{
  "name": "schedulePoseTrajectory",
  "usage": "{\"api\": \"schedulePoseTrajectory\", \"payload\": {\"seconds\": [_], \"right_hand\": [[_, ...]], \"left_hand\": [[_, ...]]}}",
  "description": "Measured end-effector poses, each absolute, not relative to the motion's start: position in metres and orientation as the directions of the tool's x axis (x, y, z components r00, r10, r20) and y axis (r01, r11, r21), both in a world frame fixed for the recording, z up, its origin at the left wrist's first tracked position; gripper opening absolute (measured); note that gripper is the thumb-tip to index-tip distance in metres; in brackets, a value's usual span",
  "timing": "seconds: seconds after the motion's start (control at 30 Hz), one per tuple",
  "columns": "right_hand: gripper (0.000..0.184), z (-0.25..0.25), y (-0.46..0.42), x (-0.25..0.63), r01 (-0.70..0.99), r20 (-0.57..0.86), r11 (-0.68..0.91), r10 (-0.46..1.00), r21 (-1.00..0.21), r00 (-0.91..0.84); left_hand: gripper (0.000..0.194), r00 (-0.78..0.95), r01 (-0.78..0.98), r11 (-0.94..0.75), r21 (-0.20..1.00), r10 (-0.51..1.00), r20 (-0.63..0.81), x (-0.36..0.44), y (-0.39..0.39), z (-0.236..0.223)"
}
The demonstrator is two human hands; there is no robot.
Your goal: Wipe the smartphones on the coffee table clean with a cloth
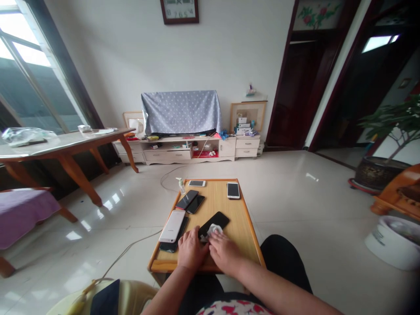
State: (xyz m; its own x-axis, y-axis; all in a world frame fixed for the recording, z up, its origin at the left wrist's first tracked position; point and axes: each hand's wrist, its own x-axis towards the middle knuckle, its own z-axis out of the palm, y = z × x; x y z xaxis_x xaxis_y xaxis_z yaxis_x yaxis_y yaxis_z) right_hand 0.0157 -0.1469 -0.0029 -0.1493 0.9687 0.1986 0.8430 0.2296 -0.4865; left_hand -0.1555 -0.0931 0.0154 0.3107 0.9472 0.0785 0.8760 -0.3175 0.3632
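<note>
Your left hand lies open at the near end of the black phone, while your right hand curls over a white cloth on it. Pressing hard could skid that phone into the white phone, stacked on a dark one. The worktop carries seven phones, four dark and three pale; one pump bottle stands by its far left corner.

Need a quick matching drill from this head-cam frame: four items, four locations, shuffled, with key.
Items:
1. White cloth
2. White phone
3. Pump bottle
4. Potted plant

Locations:
A. On a dark phone
B. By the far left corner of the low table
C. Under the right hand
D. Right of the low table

Pairs: 1-C, 2-A, 3-B, 4-D
</note>
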Motion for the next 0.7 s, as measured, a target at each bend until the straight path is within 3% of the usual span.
{"api": "schedulePoseTrajectory", "payload": {"seconds": [0.07, 0.27, 0.5, 0.7], "right_hand": [[0.047, -0.001, -0.147, 0.012, 0.827, 0.214, 0.272, 0.959, -0.493, -0.188], [0.050, 0.014, -0.112, 0.034, 0.880, 0.159, 0.068, 0.987, -0.469, 0.009], [0.046, 0.016, -0.097, -0.003, 0.817, 0.209, 0.358, 0.933, -0.453, -0.294], [0.047, 0.021, -0.073, 0.017, 0.859, 0.188, 0.199, 0.974, -0.471, -0.123]], "left_hand": [[0.063, 0.310, 0.872, -0.322, 0.370, 0.946, 0.093, -0.156, -0.093, 0.013], [0.067, 0.296, 0.876, -0.315, 0.364, 0.949, 0.109, -0.153, -0.094, 0.014], [0.058, 0.322, 0.865, -0.334, 0.374, 0.942, 0.096, -0.154, -0.092, 0.013], [0.071, 0.303, 0.875, -0.328, 0.355, 0.945, 0.125, -0.153, -0.090, 0.007]]}}
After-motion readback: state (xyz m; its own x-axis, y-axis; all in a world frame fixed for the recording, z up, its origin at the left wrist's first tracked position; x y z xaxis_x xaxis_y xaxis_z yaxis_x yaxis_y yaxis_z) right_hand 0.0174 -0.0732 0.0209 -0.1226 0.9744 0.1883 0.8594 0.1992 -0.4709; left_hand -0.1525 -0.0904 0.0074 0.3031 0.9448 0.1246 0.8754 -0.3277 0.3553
